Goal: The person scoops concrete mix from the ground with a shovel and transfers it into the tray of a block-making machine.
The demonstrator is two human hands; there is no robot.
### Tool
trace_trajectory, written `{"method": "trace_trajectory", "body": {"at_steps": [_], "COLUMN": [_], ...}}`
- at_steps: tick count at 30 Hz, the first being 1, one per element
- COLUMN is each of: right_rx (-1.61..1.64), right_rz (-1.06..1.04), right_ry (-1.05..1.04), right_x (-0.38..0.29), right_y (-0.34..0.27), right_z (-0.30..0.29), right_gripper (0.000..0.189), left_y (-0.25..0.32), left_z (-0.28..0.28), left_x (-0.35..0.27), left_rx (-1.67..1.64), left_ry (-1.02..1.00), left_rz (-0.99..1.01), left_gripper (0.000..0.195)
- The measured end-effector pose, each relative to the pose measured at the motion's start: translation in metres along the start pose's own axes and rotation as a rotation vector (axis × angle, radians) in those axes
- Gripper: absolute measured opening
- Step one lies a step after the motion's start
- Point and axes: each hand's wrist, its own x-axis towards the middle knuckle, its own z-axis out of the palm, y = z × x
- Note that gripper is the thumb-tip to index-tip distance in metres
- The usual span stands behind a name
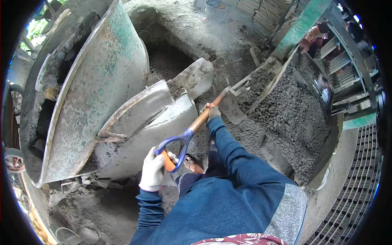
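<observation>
My left hand [154, 170], in a white knit glove, is closed around the orange grip of a shovel's blue D-handle [184, 141]. Further down the wooden shaft [200, 120], my right hand [212, 111] grips it, in a glove with bare fingertips showing. The shaft runs up and right to a metal socket [227, 82] by the edge of a heap of damp grey concrete mix [294, 113]; the shovel's blade is not clearly seen. Left of the shovel stands a large metal mixer drum or hopper [101, 79] with flaking green paint.
Concrete slabs and a rusty-edged metal chute [137, 110] lie between drum and shovel. A dark pit [167, 61] lies beyond. A bucket [216, 10] stands at the back, a green post [301, 29] rises at upper right, and racked dark blocks [346, 190] line the right. Another person is partly visible upper right.
</observation>
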Motion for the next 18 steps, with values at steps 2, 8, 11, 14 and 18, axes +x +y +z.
{"method": "trace_trajectory", "body": {"at_steps": [2, 8, 11, 14, 18], "right_rx": [-0.098, -0.63, -0.854, -0.848, -0.78], "right_rz": [0.049, 0.217, 0.105, 0.161, 0.044], "right_ry": [0.052, 0.43, 0.587, 0.673, 0.783], "right_x": [0.03, 0.149, 0.199, 0.221, 0.304], "right_y": [-0.004, -0.072, -0.113, -0.11, -0.174], "right_z": [0.037, 0.088, 0.069, 0.092, 0.042], "right_gripper": [0.009, 0.016, 0.024, 0.027, 0.027], "left_y": [-0.005, -0.089, -0.113, -0.121, -0.147], "left_z": [0.004, 0.019, 0.037, 0.034, 0.077], "left_x": [0.034, 0.156, 0.205, 0.248, 0.325], "left_rx": [0.131, -0.333, -0.407, -0.367, -0.364], "left_ry": [0.205, 0.174, 0.141, 0.249, 0.175], "left_rz": [-0.027, -0.113, -0.17, -0.219, -0.338], "left_gripper": [0.015, 0.02, 0.02, 0.018, 0.018]}}
